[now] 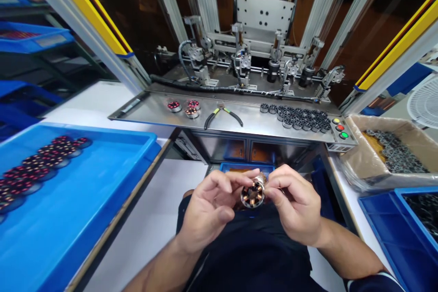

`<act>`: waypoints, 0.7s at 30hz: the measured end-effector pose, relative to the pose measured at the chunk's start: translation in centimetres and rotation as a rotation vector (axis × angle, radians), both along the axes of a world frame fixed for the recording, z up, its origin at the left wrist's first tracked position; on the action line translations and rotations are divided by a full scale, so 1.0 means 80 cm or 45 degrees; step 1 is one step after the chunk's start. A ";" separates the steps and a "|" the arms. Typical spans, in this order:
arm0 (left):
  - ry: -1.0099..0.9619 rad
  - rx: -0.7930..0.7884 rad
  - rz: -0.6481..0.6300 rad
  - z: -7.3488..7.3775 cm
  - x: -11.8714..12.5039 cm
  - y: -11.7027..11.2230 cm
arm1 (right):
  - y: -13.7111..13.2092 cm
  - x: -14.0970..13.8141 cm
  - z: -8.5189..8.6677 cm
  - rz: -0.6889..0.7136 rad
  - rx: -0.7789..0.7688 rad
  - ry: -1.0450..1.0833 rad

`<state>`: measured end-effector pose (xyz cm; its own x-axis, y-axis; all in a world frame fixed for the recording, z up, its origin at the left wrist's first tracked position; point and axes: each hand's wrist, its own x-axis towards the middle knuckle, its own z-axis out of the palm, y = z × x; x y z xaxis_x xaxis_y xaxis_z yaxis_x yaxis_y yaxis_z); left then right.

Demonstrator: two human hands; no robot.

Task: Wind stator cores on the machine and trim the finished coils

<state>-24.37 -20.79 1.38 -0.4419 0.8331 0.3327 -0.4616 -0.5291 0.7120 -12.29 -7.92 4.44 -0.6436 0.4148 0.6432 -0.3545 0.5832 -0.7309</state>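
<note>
In front of my lap, a motor stator [252,195] with copper windings and a black core sits between my two hands. The curled fingers of my left hand [214,205] support it from the left, while the left thumb stays apart from it. With thumb and index finger, my right hand [296,205] pinches the stator's upper right edge. A shiny bundle [261,179], perhaps wire ends, shows at that edge; the fingertips partly cover it.
Cutting pliers [224,116] with black and green handles lie on the metal ledge [150,112], between a few wound stators [192,112] and many black cores [303,117]. Left is a blue tray [85,178] of stators; right are push buttons [340,127] and a lined carton [362,164].
</note>
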 end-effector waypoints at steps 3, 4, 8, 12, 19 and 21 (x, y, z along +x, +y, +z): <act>-0.002 -0.160 -0.121 0.000 0.000 0.003 | 0.005 0.004 0.002 0.026 0.180 0.030; 0.011 -0.231 -0.220 0.000 0.000 0.004 | 0.006 0.006 0.003 0.022 0.248 0.030; 0.000 -0.340 -0.440 -0.003 0.003 0.003 | 0.011 0.014 0.006 0.001 0.455 0.007; -0.005 -0.248 -0.267 -0.003 0.009 0.004 | 0.005 0.016 0.007 -0.085 0.395 0.013; 0.275 -0.169 0.291 0.006 0.022 0.006 | -0.007 0.009 -0.007 -0.041 -0.210 -0.072; 0.362 -0.160 0.454 0.007 0.025 0.005 | -0.007 0.005 -0.016 0.082 -0.488 -0.101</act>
<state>-22.36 -20.40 1.91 -0.6139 0.6872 0.3884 -0.0440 -0.5211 0.8524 -11.87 -8.52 3.17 -0.7176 0.5725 0.3966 -0.3148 0.2414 -0.9180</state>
